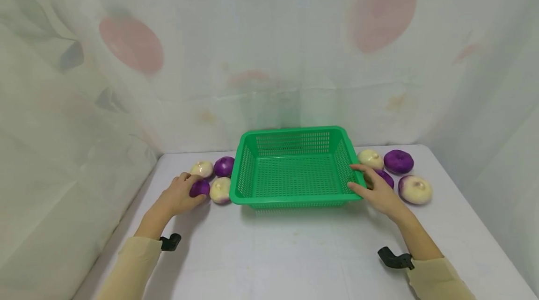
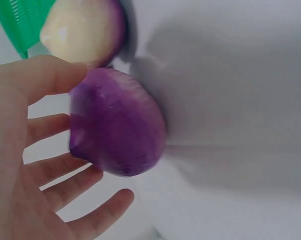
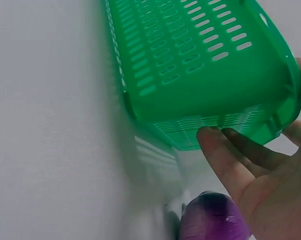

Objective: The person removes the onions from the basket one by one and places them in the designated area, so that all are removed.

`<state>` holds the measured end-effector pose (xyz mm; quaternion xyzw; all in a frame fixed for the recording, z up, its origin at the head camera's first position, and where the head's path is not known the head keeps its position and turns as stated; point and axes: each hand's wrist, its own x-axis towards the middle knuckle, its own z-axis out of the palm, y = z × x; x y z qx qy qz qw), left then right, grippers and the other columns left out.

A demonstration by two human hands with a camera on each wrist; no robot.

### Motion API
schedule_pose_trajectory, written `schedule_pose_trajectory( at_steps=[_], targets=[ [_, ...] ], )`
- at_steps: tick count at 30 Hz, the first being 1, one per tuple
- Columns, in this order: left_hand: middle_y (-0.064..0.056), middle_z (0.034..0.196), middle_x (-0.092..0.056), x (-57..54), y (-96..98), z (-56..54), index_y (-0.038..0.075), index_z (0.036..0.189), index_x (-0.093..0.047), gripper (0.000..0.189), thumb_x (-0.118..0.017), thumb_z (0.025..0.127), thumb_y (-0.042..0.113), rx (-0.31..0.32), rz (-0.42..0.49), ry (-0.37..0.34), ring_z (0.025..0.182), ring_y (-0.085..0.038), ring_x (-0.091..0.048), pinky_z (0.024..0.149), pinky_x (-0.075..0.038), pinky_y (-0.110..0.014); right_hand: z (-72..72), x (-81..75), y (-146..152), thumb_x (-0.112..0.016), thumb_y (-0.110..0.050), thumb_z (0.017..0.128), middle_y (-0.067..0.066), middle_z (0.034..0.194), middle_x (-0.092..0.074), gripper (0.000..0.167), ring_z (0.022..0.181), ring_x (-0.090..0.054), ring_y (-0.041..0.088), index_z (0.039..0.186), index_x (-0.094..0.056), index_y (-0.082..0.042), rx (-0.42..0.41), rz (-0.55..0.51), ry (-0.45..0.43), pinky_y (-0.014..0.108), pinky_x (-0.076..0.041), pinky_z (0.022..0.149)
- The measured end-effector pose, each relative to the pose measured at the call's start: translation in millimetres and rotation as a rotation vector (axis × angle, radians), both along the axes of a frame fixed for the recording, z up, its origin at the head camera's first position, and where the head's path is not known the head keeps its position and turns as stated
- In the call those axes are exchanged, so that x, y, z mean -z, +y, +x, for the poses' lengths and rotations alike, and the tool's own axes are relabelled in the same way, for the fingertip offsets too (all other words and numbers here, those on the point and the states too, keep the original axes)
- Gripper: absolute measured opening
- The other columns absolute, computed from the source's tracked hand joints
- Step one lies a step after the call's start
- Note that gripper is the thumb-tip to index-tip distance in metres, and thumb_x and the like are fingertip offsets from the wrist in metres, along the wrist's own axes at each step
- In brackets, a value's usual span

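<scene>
My left hand (image 1: 181, 194) reaches over a purple turnip (image 2: 118, 122) at the left of the table. Its thumb tip overlaps the turnip's edge in the left wrist view, while the other fingers spread loosely behind it. Beside that turnip lies a white turnip with a purple side (image 1: 220, 191). My right hand (image 1: 381, 194) grips the right rim of a green plastic basket (image 1: 294, 199), thumb and forefinger over the rim and other fingers against the outer wall. Inside, the basket holds nothing. A purple turnip (image 3: 210, 217) lies just under the right hand.
Behind the left hand sit a white turnip (image 1: 202, 169) and a purple one (image 1: 224, 166). To the right of the basket are a white turnip (image 1: 370, 159), a purple one (image 1: 398, 162) and a white-and-purple one (image 1: 415, 189). A patterned curtain (image 1: 269, 56) hangs behind the white table (image 1: 294, 258).
</scene>
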<state>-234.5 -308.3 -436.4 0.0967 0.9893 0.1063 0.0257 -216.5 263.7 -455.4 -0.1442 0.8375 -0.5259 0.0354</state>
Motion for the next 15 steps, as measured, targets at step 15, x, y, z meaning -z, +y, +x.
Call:
schedule_pose_trajectory(
  at_steps=[15],
  targets=[
    [-0.030, 0.134, -0.053, -32.7, 24.7, 14.3, -0.001, 0.140, -0.054, 0.058, -0.066, 0.098, 0.037, 0.052, 0.075, 0.200, 0.121, -0.055, -0.050, 0.095, -0.040, -0.072, 11.8, -28.7, 23, -0.059, -0.036, 0.105, 0.022, 0.145, -0.052, 0.059, 0.130, -0.053, 0.042, 0.148, -0.045, 0.001, 0.087, 0.216, 0.165, 0.050, -0.045, 0.103]
  ],
)
